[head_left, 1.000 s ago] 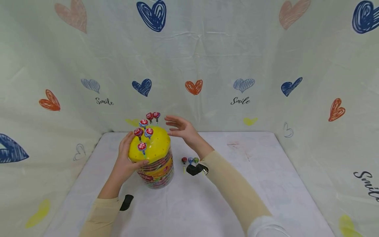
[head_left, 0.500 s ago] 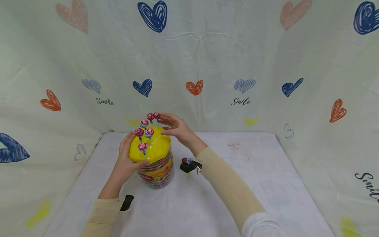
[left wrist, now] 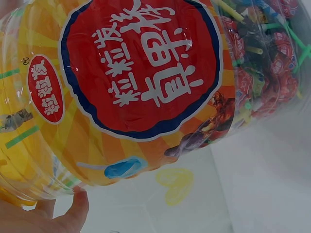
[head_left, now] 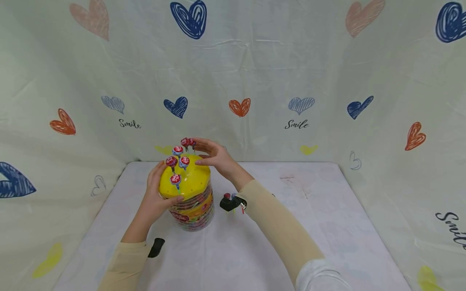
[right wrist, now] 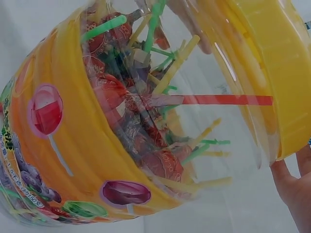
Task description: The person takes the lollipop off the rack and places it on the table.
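In the head view, a clear jar (head_left: 191,214) of wrapped lollipops stands on the table under a yellow lid (head_left: 194,184). Several lollipops (head_left: 184,162) stick up from the lid. My left hand (head_left: 154,194) holds the lid's left side, thumb at the front edge and fingers round the left. My right hand (head_left: 216,157) reaches over the far right, fingertips at a dark red lollipop (head_left: 191,142), thumb apart at the lid. The left wrist view has the jar's red and orange label (left wrist: 141,63). The right wrist view shows right-hand fingers (right wrist: 291,187) close to the lid's rim.
Loose lollipops (head_left: 227,196) lie on the white table (head_left: 291,226) right of the jar, partly hidden by the black wrist camera (head_left: 230,203). A pale curtain (head_left: 262,72) with printed hearts hangs behind the table.
My right hand has moved left from beside the jar to the far lollipops, covering part of one. The left hand stays on the lid, and the jar stands where it was.
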The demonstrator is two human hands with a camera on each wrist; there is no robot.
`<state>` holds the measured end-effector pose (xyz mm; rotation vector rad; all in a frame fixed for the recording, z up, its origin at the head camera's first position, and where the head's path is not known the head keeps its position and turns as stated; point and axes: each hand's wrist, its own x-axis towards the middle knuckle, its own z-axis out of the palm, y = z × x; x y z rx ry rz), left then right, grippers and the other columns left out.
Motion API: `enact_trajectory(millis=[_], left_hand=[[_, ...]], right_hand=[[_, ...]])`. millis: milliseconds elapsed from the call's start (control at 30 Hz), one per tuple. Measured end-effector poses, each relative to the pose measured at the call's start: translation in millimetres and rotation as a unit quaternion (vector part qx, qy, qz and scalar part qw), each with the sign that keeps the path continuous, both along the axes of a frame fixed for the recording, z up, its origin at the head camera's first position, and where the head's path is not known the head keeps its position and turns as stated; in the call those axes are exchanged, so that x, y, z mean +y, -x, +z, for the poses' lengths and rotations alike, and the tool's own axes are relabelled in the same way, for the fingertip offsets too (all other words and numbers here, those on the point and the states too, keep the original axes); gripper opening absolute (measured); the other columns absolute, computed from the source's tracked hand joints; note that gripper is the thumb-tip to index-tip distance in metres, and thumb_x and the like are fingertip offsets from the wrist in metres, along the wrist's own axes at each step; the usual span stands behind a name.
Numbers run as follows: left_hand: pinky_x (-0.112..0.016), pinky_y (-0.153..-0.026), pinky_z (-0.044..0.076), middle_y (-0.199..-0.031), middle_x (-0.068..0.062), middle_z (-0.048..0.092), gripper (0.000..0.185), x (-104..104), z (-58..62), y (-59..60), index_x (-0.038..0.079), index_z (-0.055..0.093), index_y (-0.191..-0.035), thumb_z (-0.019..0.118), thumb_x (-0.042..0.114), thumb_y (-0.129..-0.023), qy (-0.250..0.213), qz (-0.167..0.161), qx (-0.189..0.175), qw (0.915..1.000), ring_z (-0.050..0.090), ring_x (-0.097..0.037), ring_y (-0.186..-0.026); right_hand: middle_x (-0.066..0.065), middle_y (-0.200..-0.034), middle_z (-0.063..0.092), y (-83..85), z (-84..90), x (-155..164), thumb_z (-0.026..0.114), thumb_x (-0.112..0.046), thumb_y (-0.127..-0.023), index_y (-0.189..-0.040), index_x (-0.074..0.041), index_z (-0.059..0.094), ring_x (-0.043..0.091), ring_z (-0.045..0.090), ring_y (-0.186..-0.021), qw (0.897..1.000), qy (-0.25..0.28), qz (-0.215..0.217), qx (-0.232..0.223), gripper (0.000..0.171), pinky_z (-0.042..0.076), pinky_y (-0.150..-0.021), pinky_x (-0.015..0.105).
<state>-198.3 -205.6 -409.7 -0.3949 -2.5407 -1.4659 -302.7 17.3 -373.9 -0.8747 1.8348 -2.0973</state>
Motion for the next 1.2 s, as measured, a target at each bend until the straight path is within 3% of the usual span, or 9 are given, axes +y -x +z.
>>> enact_trajectory(millis=[200, 333, 467, 700, 867, 1200], left_hand=[[-0.064, -0.110, 0.022, -0.160, -0.012, 0.002, 0.100, 0, 0.6, -0.3, 0.011, 0.017, -0.155, 0.082, 0.020, -0.080, 0.001, 0.003, -0.002, 1.0000, 0.014, -0.042, -0.141], [-0.063, -0.110, 0.023, -0.160, -0.011, 0.002, 0.099, 2, 1.6, -0.4, 0.011, 0.017, -0.155, 0.081, 0.019, -0.080, 0.004, 0.004, -0.008, 1.0000, 0.014, -0.041, -0.141], [-0.062, -0.111, 0.023, -0.160, -0.010, 0.002, 0.099, 2, 2.5, -0.3, 0.012, 0.017, -0.155, 0.081, 0.019, -0.081, 0.006, 0.003, -0.010, 0.9999, 0.014, -0.041, -0.141], [-0.064, -0.109, 0.025, -0.160, -0.011, 0.002, 0.101, 1, 2.1, -1.3, 0.011, 0.016, -0.155, 0.082, 0.021, -0.080, 0.010, 0.008, -0.006, 0.9999, 0.015, -0.042, -0.141], [-0.066, -0.108, 0.024, -0.160, -0.012, 0.002, 0.102, 0, 3.2, -2.2, 0.010, 0.016, -0.155, 0.083, 0.021, -0.079, 0.012, 0.006, -0.002, 0.9999, 0.014, -0.044, -0.141], [-0.062, -0.109, 0.026, -0.160, -0.011, 0.004, 0.101, 3, 3.9, -3.7, 0.011, 0.017, -0.155, 0.083, 0.024, -0.079, 0.005, 0.010, 0.003, 0.9999, 0.016, -0.042, -0.140]], right_hand=[[0.009, -0.143, 0.048, 1.1, 1.0, -1, 0.065, 0.007, -0.086, -0.144, -0.004, 0.045, 0.025, 0.046, -0.129, 1.000, 0.009, -0.008, 0.005, 0.062, 0.039, -0.108, 0.040], [0.010, -0.143, 0.047, 1.2, 4.0, 1, 0.063, 0.008, -0.087, -0.145, -0.004, 0.044, 0.025, 0.048, -0.128, 0.999, 0.032, -0.021, 0.004, 0.062, 0.038, -0.109, 0.045], [0.014, -0.142, 0.047, 0.3, 9.9, 8, 0.060, 0.012, -0.088, -0.146, -0.003, 0.041, 0.032, 0.048, -0.128, 0.997, 0.068, -0.027, 0.000, 0.063, 0.037, -0.108, 0.048], [0.016, -0.140, 0.048, -7.7, 15.9, 36, 0.055, 0.017, -0.088, -0.147, -0.002, 0.039, 0.038, 0.050, -0.124, 0.995, 0.102, -0.022, -0.011, 0.063, 0.049, -0.098, 0.043], [0.015, -0.134, 0.052, -16.8, 1.1, 60, 0.053, 0.020, -0.088, -0.146, -0.002, 0.041, 0.029, 0.056, -0.115, 0.992, 0.116, -0.040, -0.027, 0.062, 0.050, -0.096, 0.043], [0.015, -0.132, 0.052, -43.0, -51.1, 80, 0.056, 0.018, -0.088, -0.145, -0.001, 0.041, 0.026, 0.059, -0.113, 0.988, 0.099, -0.082, -0.083, 0.062, 0.052, -0.093, 0.040]])
